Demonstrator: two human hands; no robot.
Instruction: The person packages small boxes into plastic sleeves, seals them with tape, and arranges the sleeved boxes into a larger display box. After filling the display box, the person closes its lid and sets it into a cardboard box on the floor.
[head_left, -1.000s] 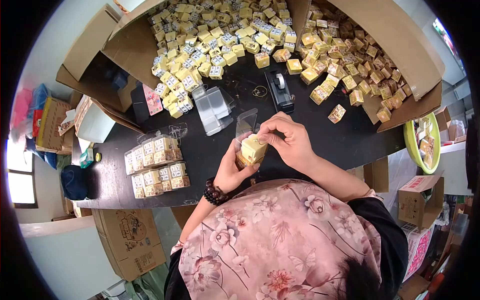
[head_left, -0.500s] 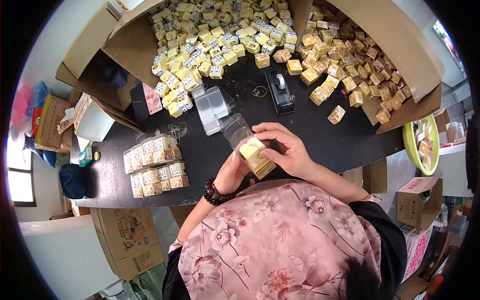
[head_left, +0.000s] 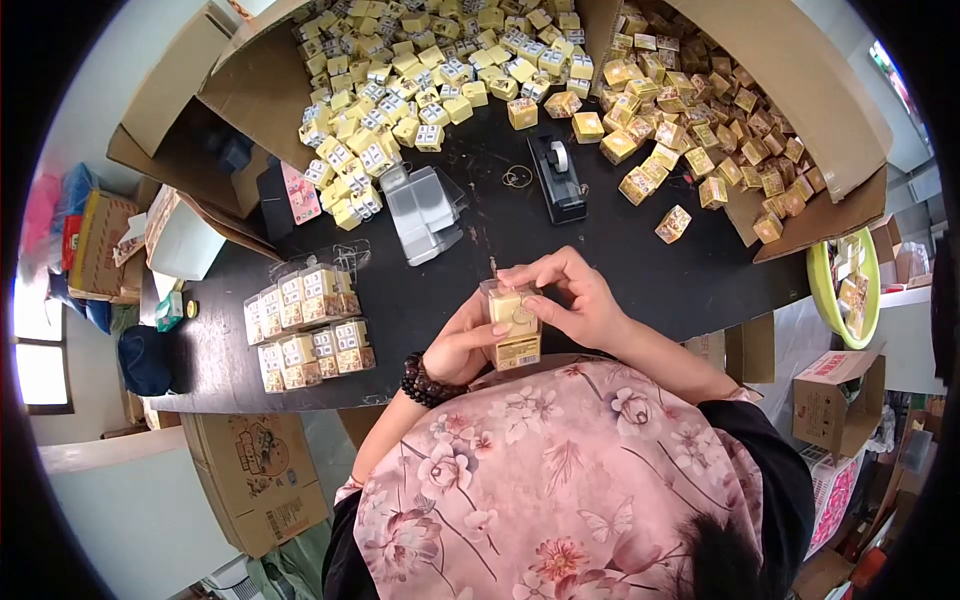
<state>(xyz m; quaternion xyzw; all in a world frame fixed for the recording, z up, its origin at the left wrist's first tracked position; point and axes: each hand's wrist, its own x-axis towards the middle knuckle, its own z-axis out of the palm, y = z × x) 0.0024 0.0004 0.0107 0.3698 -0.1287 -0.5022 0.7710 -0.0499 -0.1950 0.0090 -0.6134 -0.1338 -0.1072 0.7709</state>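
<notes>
The right hand's [head_left: 578, 300] fingertips [head_left: 515, 274] pinch the top end of a clear pack [head_left: 513, 322] of stacked yellow boxes, while the left hand [head_left: 455, 345] wraps its curled fingers round the pack's side and lower end. The pack is held upright just above the near edge of the black table [head_left: 640, 265], close to the person's chest. Finished packs [head_left: 305, 325] lie to the left, with empty clear cases [head_left: 425, 208] and a tape dispenser [head_left: 557, 180] beyond, and heaps of loose boxes [head_left: 420, 70] further back.
</notes>
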